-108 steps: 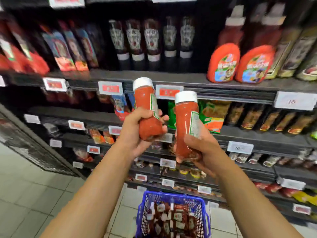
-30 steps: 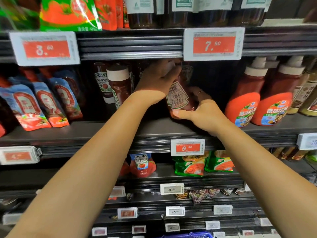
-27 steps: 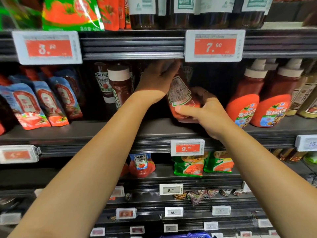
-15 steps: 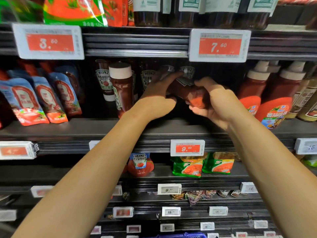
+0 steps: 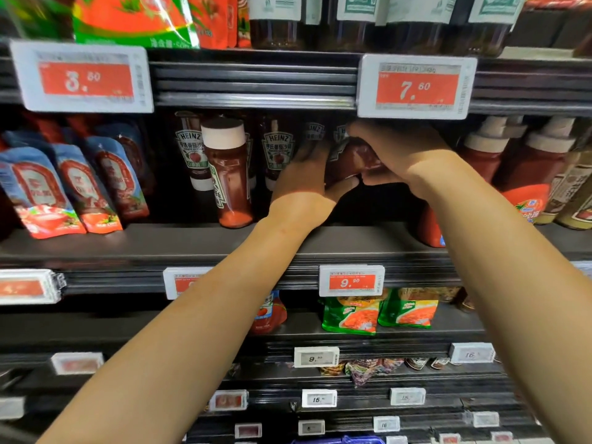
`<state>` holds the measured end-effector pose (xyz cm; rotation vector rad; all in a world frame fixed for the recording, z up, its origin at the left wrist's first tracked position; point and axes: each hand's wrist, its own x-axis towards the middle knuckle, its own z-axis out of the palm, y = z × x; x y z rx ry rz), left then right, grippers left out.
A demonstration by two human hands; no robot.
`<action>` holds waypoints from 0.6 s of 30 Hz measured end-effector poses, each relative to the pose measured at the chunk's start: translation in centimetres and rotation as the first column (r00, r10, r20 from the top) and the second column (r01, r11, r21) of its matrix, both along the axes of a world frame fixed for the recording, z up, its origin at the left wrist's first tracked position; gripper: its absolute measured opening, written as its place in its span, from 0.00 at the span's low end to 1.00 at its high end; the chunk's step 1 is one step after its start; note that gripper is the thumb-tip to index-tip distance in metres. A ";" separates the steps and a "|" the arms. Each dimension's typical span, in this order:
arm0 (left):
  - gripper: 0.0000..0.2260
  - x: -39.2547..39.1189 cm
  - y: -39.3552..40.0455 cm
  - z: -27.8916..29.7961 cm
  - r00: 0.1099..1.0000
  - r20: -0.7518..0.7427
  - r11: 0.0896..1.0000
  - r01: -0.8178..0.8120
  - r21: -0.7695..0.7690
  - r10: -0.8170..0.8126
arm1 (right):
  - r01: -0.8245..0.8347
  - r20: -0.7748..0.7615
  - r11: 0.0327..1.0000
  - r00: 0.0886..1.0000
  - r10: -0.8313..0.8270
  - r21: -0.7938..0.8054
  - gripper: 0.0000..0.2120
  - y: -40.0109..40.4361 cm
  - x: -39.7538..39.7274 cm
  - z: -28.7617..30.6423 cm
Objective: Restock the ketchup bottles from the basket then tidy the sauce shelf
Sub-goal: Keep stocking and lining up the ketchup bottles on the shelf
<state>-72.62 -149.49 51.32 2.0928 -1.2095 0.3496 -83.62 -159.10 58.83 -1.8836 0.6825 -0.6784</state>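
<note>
A red ketchup bottle [image 5: 349, 161] hangs tilted, almost on its side, above the dark sauce shelf [image 5: 192, 241]. My left hand [image 5: 304, 177] cups it from the left with the thumb underneath. From the right, my right hand [image 5: 397, 155] wraps over its top. Both hands reach deep under the upper shelf edge, and the bottle's cap is hidden. A second white-capped ketchup bottle [image 5: 229, 174] stands upright on the shelf to the left. Dark Heinz bottles [image 5: 278, 149] stand in a row behind. Only the blue basket rim [image 5: 339, 439] shows, at the bottom edge.
Blue sauce pouches [image 5: 73, 184] lean at the shelf's left. Large red squeeze bottles [image 5: 528, 174] stand at its right. A 7.60 price tag [image 5: 416, 86] hangs just above my right hand. Green pouches [image 5: 352, 315] lie on the shelf below.
The bottle was upright with its label facing me, my left hand on top. It is now tipped over and held higher and deeper in the shelf between both hands.
</note>
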 end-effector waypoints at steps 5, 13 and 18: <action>0.35 0.4 -0.1 -0.2 0.993 -0.017 0.988 -0.117 -0.100 0.116 | 0.041 0.002 0.986 0.999 -0.041 -0.162 0.11 0.1 1.0 0.5; 0.29 1.0 -0.3 -0.7 0.979 -0.197 0.993 -0.069 -0.093 0.049 | -0.029 0.010 0.933 0.999 0.035 -0.360 0.08 -0.2 3.5 -0.2; 0.21 1.0 -0.5 -1.2 0.970 -0.237 0.986 -0.095 -0.139 0.060 | -0.066 0.049 0.950 0.995 0.085 -0.306 0.11 -0.9 4.6 -2.0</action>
